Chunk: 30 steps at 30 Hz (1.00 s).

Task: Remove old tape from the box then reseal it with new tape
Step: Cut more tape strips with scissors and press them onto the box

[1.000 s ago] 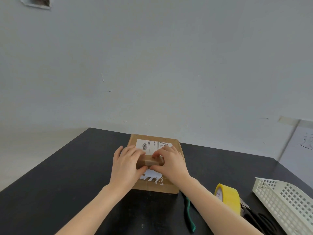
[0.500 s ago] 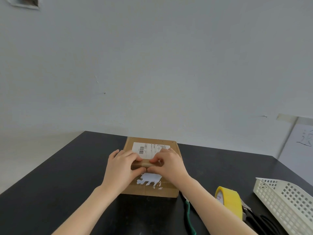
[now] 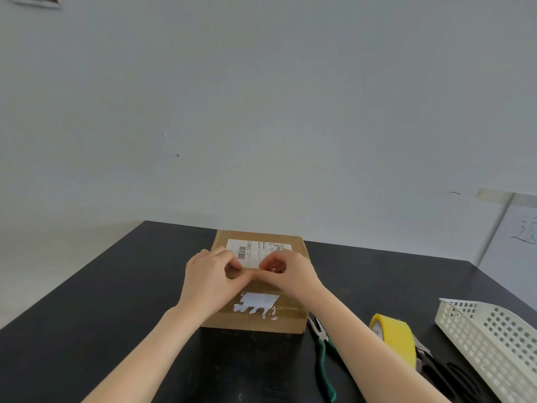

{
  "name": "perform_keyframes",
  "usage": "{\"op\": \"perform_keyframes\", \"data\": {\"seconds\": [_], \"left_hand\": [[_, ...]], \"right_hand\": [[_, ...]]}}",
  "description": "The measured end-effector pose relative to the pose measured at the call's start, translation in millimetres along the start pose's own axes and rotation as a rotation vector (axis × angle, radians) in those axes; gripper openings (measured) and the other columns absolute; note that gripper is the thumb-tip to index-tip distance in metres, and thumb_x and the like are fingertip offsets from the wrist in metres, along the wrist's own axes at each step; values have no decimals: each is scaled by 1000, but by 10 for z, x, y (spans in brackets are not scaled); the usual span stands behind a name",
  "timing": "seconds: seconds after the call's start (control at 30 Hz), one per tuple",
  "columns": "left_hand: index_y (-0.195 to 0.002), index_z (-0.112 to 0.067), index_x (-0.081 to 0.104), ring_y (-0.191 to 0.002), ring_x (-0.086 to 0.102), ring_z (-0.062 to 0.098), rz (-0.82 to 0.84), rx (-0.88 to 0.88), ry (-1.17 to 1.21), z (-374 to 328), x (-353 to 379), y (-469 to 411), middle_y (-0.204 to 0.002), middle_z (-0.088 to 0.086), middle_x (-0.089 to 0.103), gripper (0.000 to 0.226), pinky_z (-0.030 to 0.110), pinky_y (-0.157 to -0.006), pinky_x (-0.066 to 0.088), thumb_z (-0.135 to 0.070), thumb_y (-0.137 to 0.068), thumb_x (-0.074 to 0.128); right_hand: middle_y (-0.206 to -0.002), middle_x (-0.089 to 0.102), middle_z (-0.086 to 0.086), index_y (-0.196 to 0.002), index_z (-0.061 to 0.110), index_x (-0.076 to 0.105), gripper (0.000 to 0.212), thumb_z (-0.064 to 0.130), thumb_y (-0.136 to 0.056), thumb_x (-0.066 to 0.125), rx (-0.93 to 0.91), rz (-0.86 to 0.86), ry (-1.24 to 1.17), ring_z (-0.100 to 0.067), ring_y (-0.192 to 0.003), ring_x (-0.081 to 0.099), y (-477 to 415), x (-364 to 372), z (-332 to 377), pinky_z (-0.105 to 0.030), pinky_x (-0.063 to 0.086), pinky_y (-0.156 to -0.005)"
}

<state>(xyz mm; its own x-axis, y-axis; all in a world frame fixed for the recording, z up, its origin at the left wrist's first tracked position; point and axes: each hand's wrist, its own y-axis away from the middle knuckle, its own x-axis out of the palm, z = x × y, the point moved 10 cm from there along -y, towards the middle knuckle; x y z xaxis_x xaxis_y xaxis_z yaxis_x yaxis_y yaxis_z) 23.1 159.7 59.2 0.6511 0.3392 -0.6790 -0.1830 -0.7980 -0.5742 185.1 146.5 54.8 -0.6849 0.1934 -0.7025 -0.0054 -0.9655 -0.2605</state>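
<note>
A flat brown cardboard box lies on the black table in front of me, with a white shipping label on its far half and a torn white label patch on its near half. A brown tape strip runs across the middle of the lid. My left hand and my right hand rest on the lid, fingers curled and pinching at this strip from either side. A yellow tape roll stands to the right of the box.
Green-handled pliers lie just right of the box's near corner. Black-handled scissors lie behind the roll. A white perforated plastic basket sits at the right edge. A grey wall rises behind the table.
Both hands have curled their fingertips in and now pinch at the tape strip in the middle of the lid. The view has shifted slightly, so the box appears lower.
</note>
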Motion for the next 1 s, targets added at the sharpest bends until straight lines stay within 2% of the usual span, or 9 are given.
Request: {"op": "perform_keyframes", "data": {"seconds": [0.07, 0.23, 0.37, 0.5, 0.6, 0.67, 0.73, 0.87, 1.0], "left_hand": [[-81, -32, 58, -90, 50, 8, 19, -38, 2, 13, 61, -3, -98, -17, 59, 27, 31, -73, 51, -58, -77, 63], [-92, -35, 55, -93, 47, 8, 8, -140, 42, 81, 122, -38, -95, -20, 55, 22, 33, -75, 51, -48, -78, 67], [-86, -35, 57, -86, 50, 8, -64, -189, 44, 114, 91, -65, -79, -20, 57, 12, 29, -65, 47, -40, -81, 67], [-83, -36, 56, -82, 54, 11, -99, -219, 67, 141, 84, -58, -79, -17, 63, 11, 33, -63, 52, -33, -83, 67], [-84, -36, 57, -84, 57, 11, -83, -216, 110, 163, 100, -44, -85, -15, 67, 9, 35, -66, 54, -36, -83, 66], [-83, -36, 57, -85, 57, 10, -82, -219, 123, 158, 89, -29, -81, -18, 63, 15, 35, -68, 54, -45, -80, 68], [-83, -36, 56, -86, 54, 8, -90, -210, 104, 131, 81, -29, -79, -20, 59, 21, 34, -69, 52, -50, -75, 71], [-81, -36, 56, -83, 52, 8, -108, -209, 60, 102, 59, -60, -76, -20, 57, 19, 30, -67, 49, -49, -76, 71], [-77, -37, 55, -81, 51, 9, -141, -210, 17, 44, 26, -24, -76, -21, 52, 14, 38, -69, 51, -39, -81, 68]], "right_hand": [[-95, 66, 13, -102, 27, 68, 33, 49, -78, 74, 28, -21, 24, -2, -89, 60, -21, 12, -18, -19, 53, -77], [-93, 61, 13, -103, 32, 61, 31, 51, -80, 71, 109, -31, 125, -7, -85, 59, -112, 29, -83, -26, 54, -71], [-90, 60, 12, -96, 32, 58, 21, 47, -85, 68, 153, -35, 166, -6, -75, 57, -169, 33, -99, -20, 45, -59], [-90, 62, 11, -91, 29, 61, 12, 40, -89, 66, 142, 21, 112, -4, -73, 54, -179, 44, -109, -17, 43, -59], [-88, 62, 10, -93, 24, 65, 14, 38, -91, 64, 123, 67, 52, -3, -75, 54, -144, 42, -105, -16, 45, -65], [-89, 64, 10, -90, 25, 65, 15, 39, -88, 68, 119, 65, 51, -5, -78, 57, -133, 48, -102, -19, 48, -68], [-89, 64, 9, -87, 26, 62, 15, 40, -87, 68, 124, 33, 97, -7, -78, 58, -137, 49, -93, -19, 47, -64], [-95, 65, 7, -89, 28, 59, 16, 44, -90, 62, 140, -37, 217, -11, -80, 60, -158, 35, -65, -20, 41, -56], [-93, 63, 8, -91, 27, 58, 16, 43, -92, 59, 139, -11, 187, -11, -80, 59, -161, 53, -68, -20, 42, -59]]}}
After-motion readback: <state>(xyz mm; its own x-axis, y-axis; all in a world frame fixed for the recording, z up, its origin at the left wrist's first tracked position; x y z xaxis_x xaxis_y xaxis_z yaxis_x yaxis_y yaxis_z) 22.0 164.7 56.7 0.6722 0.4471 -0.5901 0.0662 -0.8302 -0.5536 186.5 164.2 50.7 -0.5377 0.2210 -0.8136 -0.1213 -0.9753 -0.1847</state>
